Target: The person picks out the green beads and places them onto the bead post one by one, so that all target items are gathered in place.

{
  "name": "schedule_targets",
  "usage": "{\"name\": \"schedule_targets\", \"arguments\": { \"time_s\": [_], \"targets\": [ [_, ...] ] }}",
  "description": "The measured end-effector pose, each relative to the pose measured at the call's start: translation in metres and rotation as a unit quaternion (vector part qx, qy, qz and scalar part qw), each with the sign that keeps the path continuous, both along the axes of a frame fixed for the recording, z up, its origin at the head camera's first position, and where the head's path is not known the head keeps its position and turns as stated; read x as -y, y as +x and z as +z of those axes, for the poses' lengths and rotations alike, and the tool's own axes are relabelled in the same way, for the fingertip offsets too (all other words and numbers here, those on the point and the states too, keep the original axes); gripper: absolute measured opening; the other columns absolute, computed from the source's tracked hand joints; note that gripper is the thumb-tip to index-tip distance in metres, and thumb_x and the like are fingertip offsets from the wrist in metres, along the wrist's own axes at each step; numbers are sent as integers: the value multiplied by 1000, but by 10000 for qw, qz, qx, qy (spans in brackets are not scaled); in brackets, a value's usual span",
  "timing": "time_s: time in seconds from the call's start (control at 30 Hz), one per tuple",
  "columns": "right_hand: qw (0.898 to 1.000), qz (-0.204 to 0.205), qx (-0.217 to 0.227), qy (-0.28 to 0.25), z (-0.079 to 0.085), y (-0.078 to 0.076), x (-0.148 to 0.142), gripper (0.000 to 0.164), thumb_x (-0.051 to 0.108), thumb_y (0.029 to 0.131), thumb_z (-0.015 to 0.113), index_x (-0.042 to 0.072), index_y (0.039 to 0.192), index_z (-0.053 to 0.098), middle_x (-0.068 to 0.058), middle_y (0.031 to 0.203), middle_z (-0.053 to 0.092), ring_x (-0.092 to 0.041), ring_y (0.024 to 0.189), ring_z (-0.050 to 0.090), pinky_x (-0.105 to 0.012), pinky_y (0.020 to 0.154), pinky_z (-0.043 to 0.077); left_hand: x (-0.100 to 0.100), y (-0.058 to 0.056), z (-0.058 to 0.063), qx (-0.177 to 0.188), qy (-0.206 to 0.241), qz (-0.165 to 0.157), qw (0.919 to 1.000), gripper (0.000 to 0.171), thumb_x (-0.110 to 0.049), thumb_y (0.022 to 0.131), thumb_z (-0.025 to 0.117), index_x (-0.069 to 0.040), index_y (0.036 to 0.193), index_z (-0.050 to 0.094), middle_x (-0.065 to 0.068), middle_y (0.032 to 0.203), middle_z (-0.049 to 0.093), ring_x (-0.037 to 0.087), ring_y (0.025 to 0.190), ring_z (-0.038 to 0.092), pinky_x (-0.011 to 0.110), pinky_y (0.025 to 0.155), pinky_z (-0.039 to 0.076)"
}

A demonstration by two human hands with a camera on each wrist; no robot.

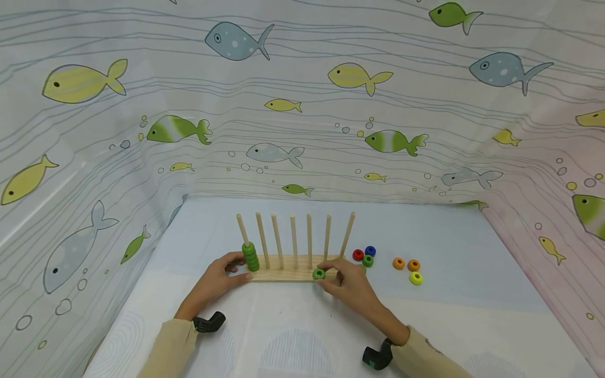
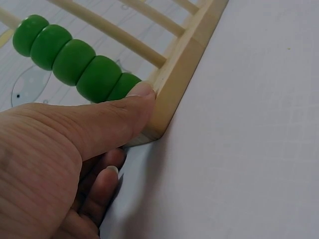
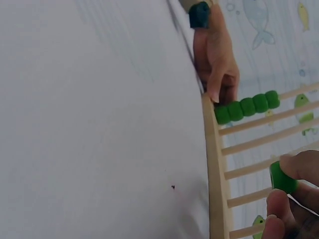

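Observation:
A wooden peg board [image 1: 283, 276] with several upright pegs stands on the table. Stacked on its leftmost peg are several green beads [image 1: 251, 257], also plain in the left wrist view. My left hand [image 1: 218, 277] grips the board's left end beside that stack, its thumb [image 2: 122, 112] on the board near the lowest bead. Between thumb and fingers, my right hand [image 1: 353, 286] pinches one green bead [image 1: 319, 274] in front of the board's right half. In the right wrist view this bead [image 3: 282, 179] appears apart from the pegs. My right hand hides part of the board's right end.
Right of the board lie a red bead [image 1: 358, 254], a blue bead [image 1: 371, 251] and a green bead [image 1: 367, 260]. Farther right are two orange beads [image 1: 399, 263] and a yellow bead [image 1: 416, 278]. A fish-patterned curtain [image 1: 321, 157] encloses the table's back and sides.

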State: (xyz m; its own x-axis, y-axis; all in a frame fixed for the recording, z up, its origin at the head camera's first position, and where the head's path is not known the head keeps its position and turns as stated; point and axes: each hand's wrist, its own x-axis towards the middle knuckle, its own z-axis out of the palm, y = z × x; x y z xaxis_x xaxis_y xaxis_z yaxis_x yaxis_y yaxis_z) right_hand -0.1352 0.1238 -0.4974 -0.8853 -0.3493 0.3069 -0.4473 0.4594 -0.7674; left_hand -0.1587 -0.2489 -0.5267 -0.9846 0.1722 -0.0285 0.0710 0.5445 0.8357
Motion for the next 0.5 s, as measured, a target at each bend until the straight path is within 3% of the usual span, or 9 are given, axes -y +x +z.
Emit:
{"name": "schedule_targets", "arguments": {
  "time_s": [0.5],
  "targets": [
    [9995, 195, -206, 113, 14, -2, 29, 33, 19, 87, 85, 15, 119, 74, 7, 108, 71, -2, 56, 50, -23, 48, 44, 0, 1, 2, 73, -78, 40, 9999, 66, -34, 89, 83, -11, 144, 56, 11, 134, 63, 24, 112, 57, 46, 95, 46]
  ]
}}
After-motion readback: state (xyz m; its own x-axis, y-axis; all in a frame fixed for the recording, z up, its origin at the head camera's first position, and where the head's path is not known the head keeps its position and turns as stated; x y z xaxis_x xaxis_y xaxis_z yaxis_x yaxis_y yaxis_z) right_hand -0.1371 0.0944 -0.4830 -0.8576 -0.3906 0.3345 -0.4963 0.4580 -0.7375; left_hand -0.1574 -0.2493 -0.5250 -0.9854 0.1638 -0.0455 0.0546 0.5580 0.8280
